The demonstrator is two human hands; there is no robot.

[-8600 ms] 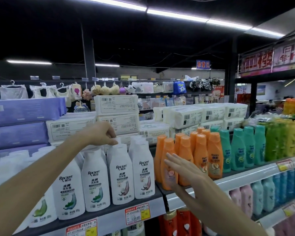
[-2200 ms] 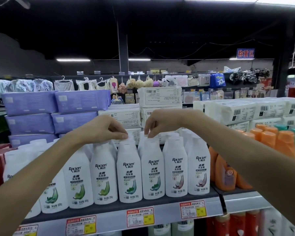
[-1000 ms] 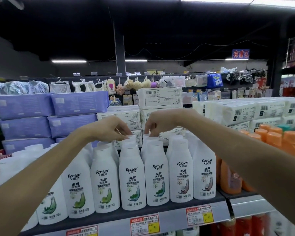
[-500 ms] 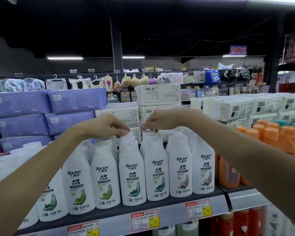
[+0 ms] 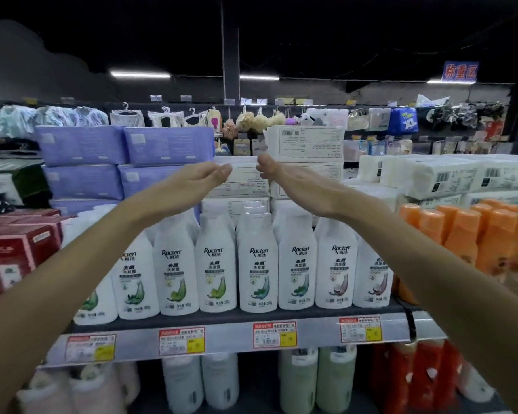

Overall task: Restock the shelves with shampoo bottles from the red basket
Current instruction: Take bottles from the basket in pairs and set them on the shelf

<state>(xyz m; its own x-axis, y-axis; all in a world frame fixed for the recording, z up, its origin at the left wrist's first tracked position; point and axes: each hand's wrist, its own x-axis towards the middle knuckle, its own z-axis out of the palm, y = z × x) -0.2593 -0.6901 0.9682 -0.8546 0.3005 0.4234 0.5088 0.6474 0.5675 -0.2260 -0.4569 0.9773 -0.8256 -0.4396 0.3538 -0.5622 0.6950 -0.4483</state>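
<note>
Head view, facing the grey shelf [image 5: 228,339]. Standing upright on it, labels forward, packed side by side with further rows behind: white shampoo bottles [image 5: 258,264], filling the shelf from its left end to its right. Raised above the shelf, well clear of the bottle caps: left hand [image 5: 201,179], fingers loosely bent toward the thumb, nothing held. Level with it, also above the shelf and clear of the caps: right hand [image 5: 287,174], fingers loosely curled, likewise nothing held. Fingertips of the two near each other but apart, over the middle of the shelf. Clipped along the shelf's front edge: red-and-yellow price tags [image 5: 274,334]. Just right of the shelf, on the adjoining section: orange bottles [image 5: 464,237]. Just left of the shelf: red boxes [image 5: 15,258]. Behind and above the shelf: stacked purple packs [image 5: 123,144] to the left, white packs [image 5: 305,143] in the middle and further right. Beneath the shelf, on the level below: pale green bottles [image 5: 335,380], more white ones beside them, red ones toward the right, all blurred, labels unreadable.
</note>
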